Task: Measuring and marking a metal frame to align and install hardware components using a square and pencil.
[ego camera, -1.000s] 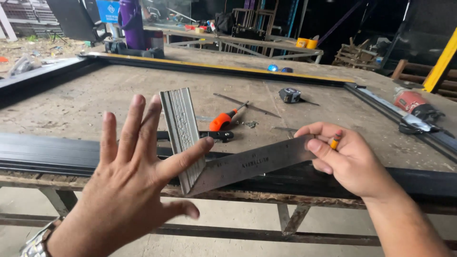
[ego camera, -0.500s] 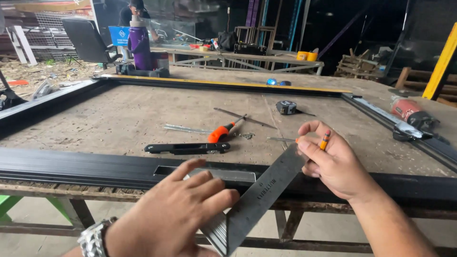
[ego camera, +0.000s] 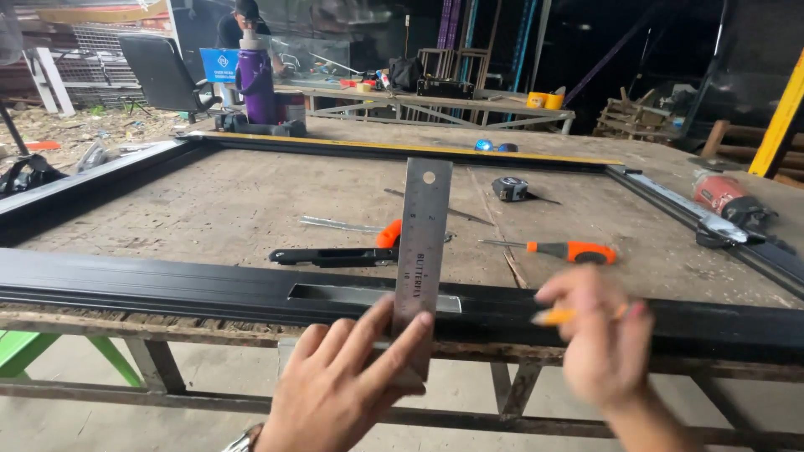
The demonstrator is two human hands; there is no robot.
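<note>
A steel square [ego camera: 421, 243] stands upright across the black frame bar [ego camera: 167, 289] at the table's near edge. Its blade crosses the right end of a rectangular slot [ego camera: 343, 295] cut in the bar. My left hand [ego camera: 343, 377] grips the square's lower end below the bar, with fingers laid over the blade. My right hand [ego camera: 599, 335] is blurred, right of the square and in front of the bar, and holds an orange pencil [ego camera: 557, 316] pointing left.
Beyond the bar on the wooden table lie a black handle piece [ego camera: 331, 256], an orange-handled screwdriver [ego camera: 569, 249], a tape measure [ego camera: 509, 188] and a red power tool [ego camera: 722, 194]. A purple bottle [ego camera: 255, 84] stands at the far edge. Behind it is a person [ego camera: 243, 21].
The square swung from slanting to upright across the bar. My right hand let go of the blade and dropped to the right with the pencil. My left hand shifted right.
</note>
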